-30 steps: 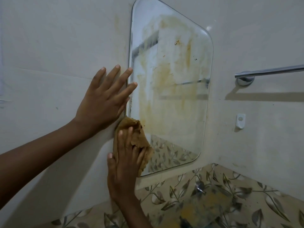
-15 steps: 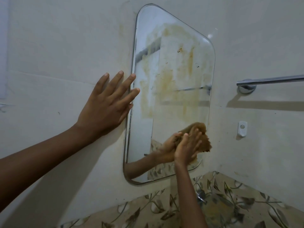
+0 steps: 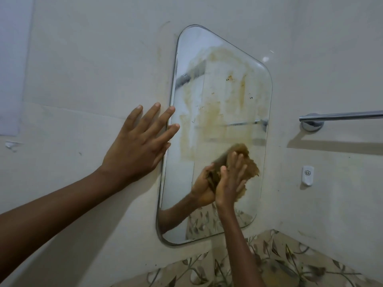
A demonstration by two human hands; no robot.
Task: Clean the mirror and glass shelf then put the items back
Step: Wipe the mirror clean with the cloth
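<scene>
A tall mirror [image 3: 217, 96] with rounded corners hangs on the pale wall, its upper and middle glass smeared with yellow-brown stains. My right hand [image 3: 231, 183] presses a crumpled brown cloth [image 3: 247, 164] against the mirror's lower right part; its reflection shows beside it. My left hand [image 3: 137, 146] lies flat on the wall at the mirror's left edge, fingers spread, fingertips touching the rim. The mirror's lower left glass looks free of stains. No glass shelf is clearly in view.
A chrome towel bar [image 3: 339, 116] sticks out of the right-hand wall. Below it hangs a small white wall hook [image 3: 307, 175]. Leaf-patterned tiles [image 3: 290, 259] run along the bottom of the walls.
My right hand has carried the cloth from the mirror's lower left edge across to its lower right part. The left hand stays flat on the wall. The view has shifted so more of the mirror shows.
</scene>
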